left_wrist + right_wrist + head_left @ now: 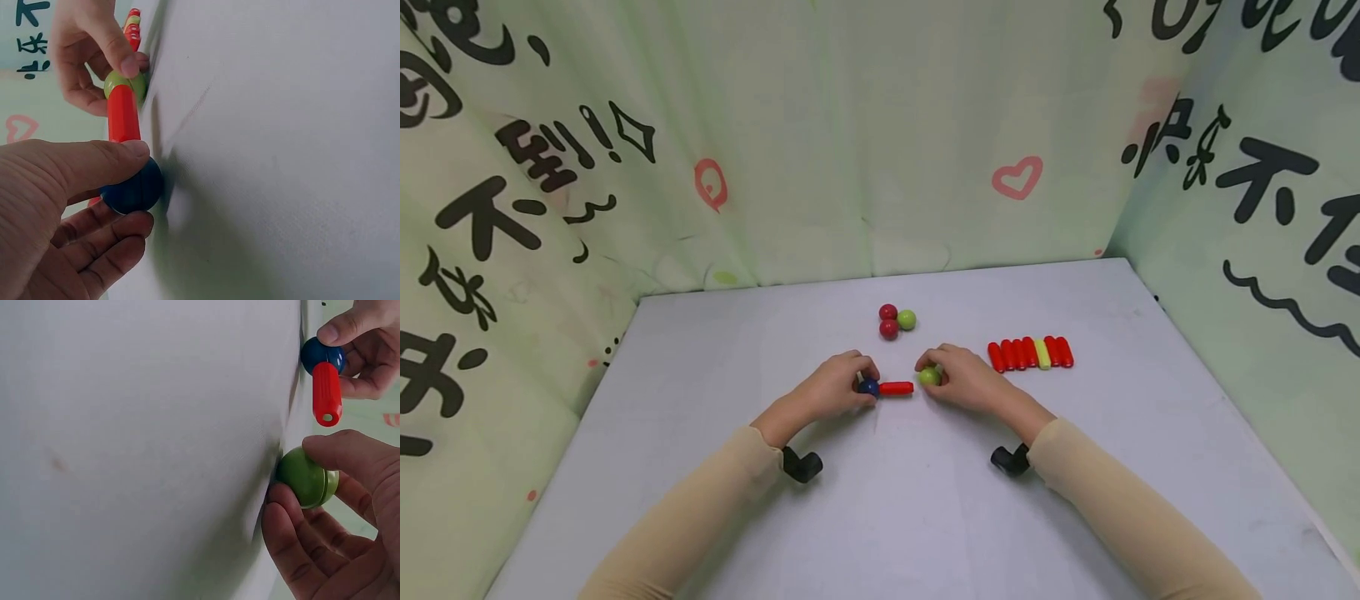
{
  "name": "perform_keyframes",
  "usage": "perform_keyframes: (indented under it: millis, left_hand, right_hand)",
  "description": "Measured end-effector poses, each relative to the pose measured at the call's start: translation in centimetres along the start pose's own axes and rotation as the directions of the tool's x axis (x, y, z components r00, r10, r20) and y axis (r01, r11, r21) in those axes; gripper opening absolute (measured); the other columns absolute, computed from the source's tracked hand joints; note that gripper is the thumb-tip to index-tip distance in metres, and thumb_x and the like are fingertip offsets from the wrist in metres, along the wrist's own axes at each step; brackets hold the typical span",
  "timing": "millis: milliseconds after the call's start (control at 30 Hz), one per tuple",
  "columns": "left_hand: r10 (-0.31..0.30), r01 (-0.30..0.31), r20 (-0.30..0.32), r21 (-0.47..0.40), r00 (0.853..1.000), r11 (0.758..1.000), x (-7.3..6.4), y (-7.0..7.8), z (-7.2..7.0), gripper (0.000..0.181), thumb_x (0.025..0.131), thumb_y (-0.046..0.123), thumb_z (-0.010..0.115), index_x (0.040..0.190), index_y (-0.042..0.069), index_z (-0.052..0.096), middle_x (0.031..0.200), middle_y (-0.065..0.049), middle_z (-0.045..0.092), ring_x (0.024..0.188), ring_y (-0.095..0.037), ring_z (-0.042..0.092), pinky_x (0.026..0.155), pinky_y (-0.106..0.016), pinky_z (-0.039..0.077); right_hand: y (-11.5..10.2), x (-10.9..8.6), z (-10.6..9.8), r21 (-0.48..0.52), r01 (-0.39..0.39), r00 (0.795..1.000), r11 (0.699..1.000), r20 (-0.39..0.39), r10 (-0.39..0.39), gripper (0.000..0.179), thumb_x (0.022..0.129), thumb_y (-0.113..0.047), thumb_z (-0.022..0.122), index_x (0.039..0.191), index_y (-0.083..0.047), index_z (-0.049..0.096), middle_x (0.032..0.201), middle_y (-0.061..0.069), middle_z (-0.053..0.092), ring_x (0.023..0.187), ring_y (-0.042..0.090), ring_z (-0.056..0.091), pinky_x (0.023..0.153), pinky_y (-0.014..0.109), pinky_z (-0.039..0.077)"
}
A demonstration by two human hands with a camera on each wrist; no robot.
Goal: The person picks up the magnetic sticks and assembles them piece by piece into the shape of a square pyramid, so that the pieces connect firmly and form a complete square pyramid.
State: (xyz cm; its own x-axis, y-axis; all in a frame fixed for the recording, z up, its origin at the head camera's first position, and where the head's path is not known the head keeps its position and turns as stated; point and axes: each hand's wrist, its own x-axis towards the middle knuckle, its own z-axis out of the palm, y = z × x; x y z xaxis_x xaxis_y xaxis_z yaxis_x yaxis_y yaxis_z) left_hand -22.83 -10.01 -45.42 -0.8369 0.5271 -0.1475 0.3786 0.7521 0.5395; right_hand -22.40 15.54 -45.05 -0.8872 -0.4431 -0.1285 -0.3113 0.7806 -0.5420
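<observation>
My left hand point(842, 385) pinches a blue ball point(133, 187) between thumb and fingers. A red rod point(896, 388) sticks out of that ball toward the right; its free end, seen in the right wrist view, has a small pale spot in the middle. Facing it, my right hand point(964, 379) grips a green ball point(307, 478) with a seam line around it. A small gap separates the rod's end from the green ball in the head view. Both hands are low over the white table point(910, 500).
Behind the hands, two red balls point(888, 329) and another green ball point(907, 320) sit in a cluster. To the right lies a row of several red rods point(1018, 354) with one yellow-green rod point(1042, 354) among them. Curtains point(865, 142) with writing surround the table's back and sides.
</observation>
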Motion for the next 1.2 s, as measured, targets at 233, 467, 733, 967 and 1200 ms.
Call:
perform_keyframes:
  millis: [233, 467, 733, 967, 1200]
  left_hand:
    - [-0.003, 0.003, -0.005, -0.008, 1.000, 1.000, -0.11, -0.05, -0.08, 0.029, 0.089, 0.017, 0.083, 0.114, 0.011, 0.069, 0.106, -0.002, 0.063, 0.091, -0.016, 0.058, 0.084, -0.029, 0.054]
    - [0.009, -0.009, -0.004, 0.003, 1.000, 1.000, -0.05, 0.04, -0.09, 0.029, 0.089, 0.018, 0.083, 0.115, 0.012, 0.069, 0.108, -0.002, 0.063, 0.092, -0.017, 0.058, 0.085, -0.030, 0.054]
    - [-0.004, 0.004, 0.004, 0.002, 1.000, 1.000, -0.05, 0.11, -0.07, 0.031, 0.089, 0.019, 0.083, 0.116, 0.012, 0.069, 0.110, -0.003, 0.063, 0.094, -0.018, 0.058, 0.087, -0.030, 0.055]
    - [0.006, -0.006, 0.002, 0.009, 1.000, 1.000, -0.05, 0.07, 0.00, 0.030, 0.089, 0.018, 0.083, 0.115, 0.011, 0.070, 0.111, -0.003, 0.064, 0.093, -0.017, 0.058, 0.087, -0.030, 0.054]
    - [0.011, -0.011, 0.001, 0.021, 1.000, 1.000, -0.03, 0.14, -0.12, 0.030, 0.089, 0.018, 0.083, 0.115, 0.012, 0.070, 0.112, -0.004, 0.064, 0.094, -0.017, 0.058, 0.088, -0.031, 0.055]
  right_hand:
    - [0.08, -0.74, 0.04, 0.036, 0.015, 1.000, 0.999, 0.012, -0.015, 0.028, 0.093, -0.016, 0.075, 0.120, -0.016, 0.069, 0.108, 0.004, 0.063, 0.087, 0.017, 0.057, 0.078, 0.029, 0.053]
    - [-0.01, -0.93, 0.09, 0.057, 0.003, 1.000, 0.998, 0.026, -0.004, 0.029, 0.092, -0.016, 0.077, 0.120, -0.016, 0.069, 0.111, 0.004, 0.064, 0.089, 0.018, 0.058, 0.080, 0.029, 0.054]
    - [-0.36, -1.01, 0.15, 0.070, 0.015, 0.998, 0.997, 0.055, -0.019, 0.033, 0.091, -0.016, 0.078, 0.122, -0.015, 0.068, 0.112, 0.004, 0.065, 0.090, 0.018, 0.058, 0.080, 0.029, 0.055]
    - [-0.46, -0.82, 0.51, 0.078, 0.035, 0.997, 0.996, 0.059, -0.040, 0.035, 0.090, -0.018, 0.080, 0.122, -0.015, 0.068, 0.111, 0.003, 0.065, 0.089, 0.016, 0.058, 0.078, 0.027, 0.054]
    - [-0.35, -0.77, 0.47, 0.072, 0.036, 0.998, 0.997, 0.049, -0.039, 0.032, 0.093, -0.026, 0.077, 0.121, -0.016, 0.069, 0.108, 0.000, 0.067, 0.088, 0.015, 0.058, 0.078, 0.028, 0.053]
